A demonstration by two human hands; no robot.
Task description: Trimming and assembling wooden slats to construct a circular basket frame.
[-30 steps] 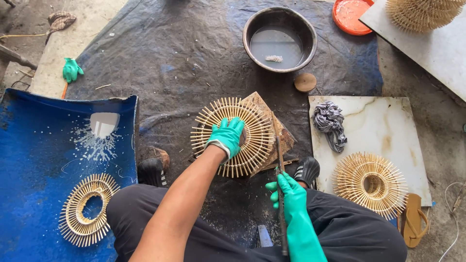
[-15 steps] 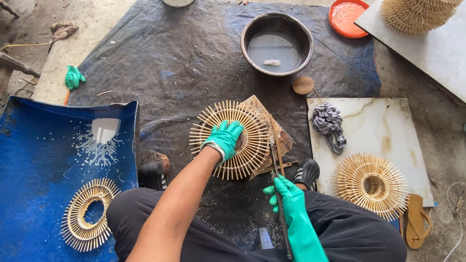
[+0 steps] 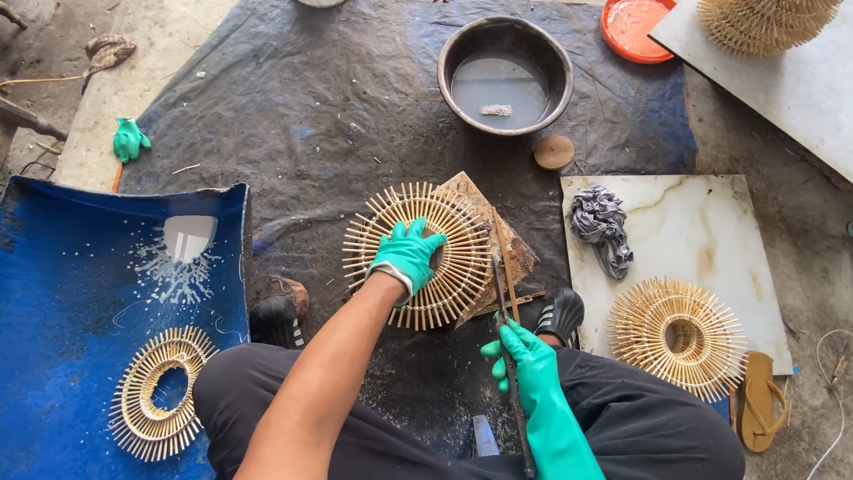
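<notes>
A round sunburst ring of thin bamboo sticks [image 3: 453, 258] lies on a small wooden board [image 3: 502, 240] on the dark tarp. My left hand [image 3: 407, 255], in a green glove, presses down on the ring's middle. My right hand [image 3: 524, 360], also green-gloved, grips a long thin metal blade [image 3: 505, 293] whose tip points up along the ring's right edge, next to a thin stick. My legs in black trousers frame the bottom of the view.
A metal bowl of grey water [image 3: 505, 76] stands at the back. A stone slab [image 3: 702, 240] on the right carries a rag [image 3: 602, 227] and another bamboo ring [image 3: 677, 336]. A blue plastic sheet [image 3: 80, 302] on the left holds a third ring [image 3: 158, 391]. A spare green glove [image 3: 130, 140] lies far left.
The view has shifted slightly; my right hand with the blade has edged a little toward the ring. My left hand stays pressed on the ring.
</notes>
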